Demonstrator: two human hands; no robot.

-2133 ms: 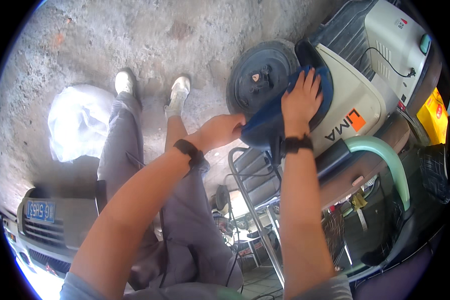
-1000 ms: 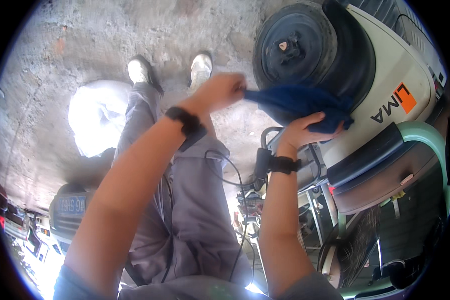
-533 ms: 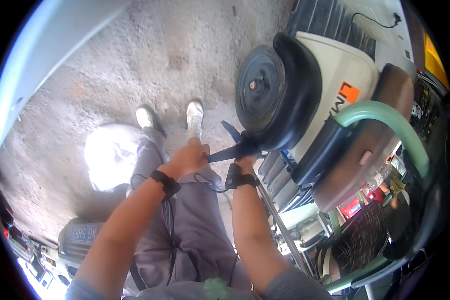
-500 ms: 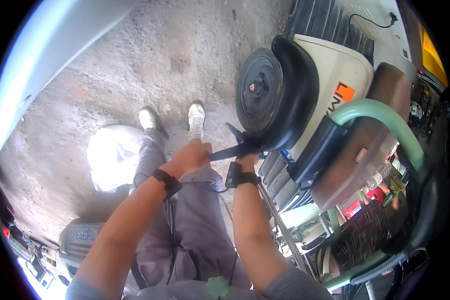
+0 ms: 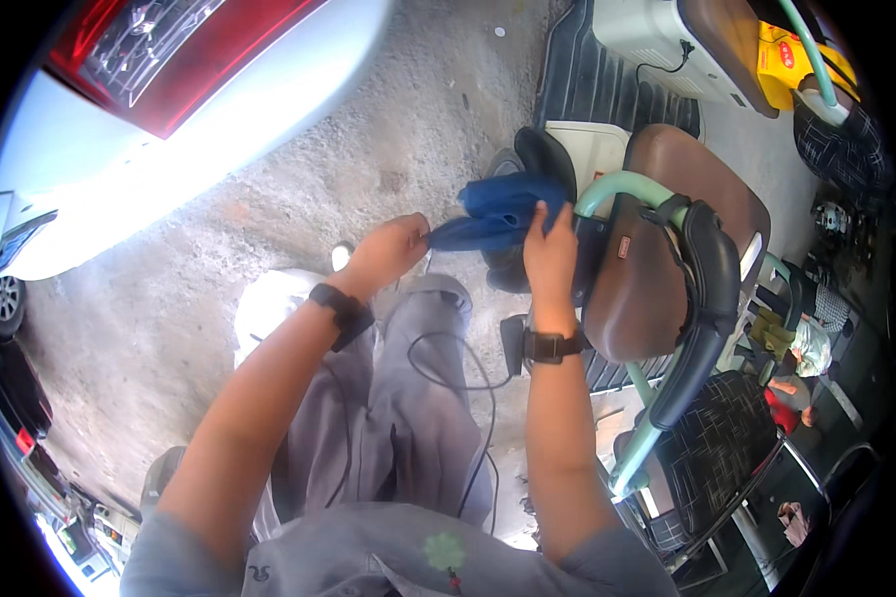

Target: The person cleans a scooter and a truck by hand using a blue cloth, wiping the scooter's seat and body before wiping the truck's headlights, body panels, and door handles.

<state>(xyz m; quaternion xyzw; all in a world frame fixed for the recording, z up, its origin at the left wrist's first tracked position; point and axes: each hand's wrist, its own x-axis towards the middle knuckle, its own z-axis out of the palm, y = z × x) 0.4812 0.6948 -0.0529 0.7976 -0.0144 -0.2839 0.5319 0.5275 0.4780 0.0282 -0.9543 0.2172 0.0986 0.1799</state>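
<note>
A dark blue cloth (image 5: 503, 204) is stretched between my two hands in front of the vehicle's black fender. The fingers of my left hand (image 5: 396, 249) are pinched on its narrow left end. My right hand (image 5: 551, 254) grips the bunched right side, thumb and fingers pressed on the fabric. Close to my right hand are a mint-green armrest tube (image 5: 632, 183) and a brown seat (image 5: 627, 294) of the small vehicle. The cloth hides part of the wheel and the fender behind it.
A pale car body with a red tail light (image 5: 184, 70) stands at the upper left. To the right are another brown seat (image 5: 697, 169), a yellow bag (image 5: 782, 65) and a patterned black seat (image 5: 722, 443). Something white (image 5: 269, 303) lies beside my legs.
Both hands have risen and moved apart, spreading the blue cloth wider between them. My view has shifted, and the car's red tail light now shows.
</note>
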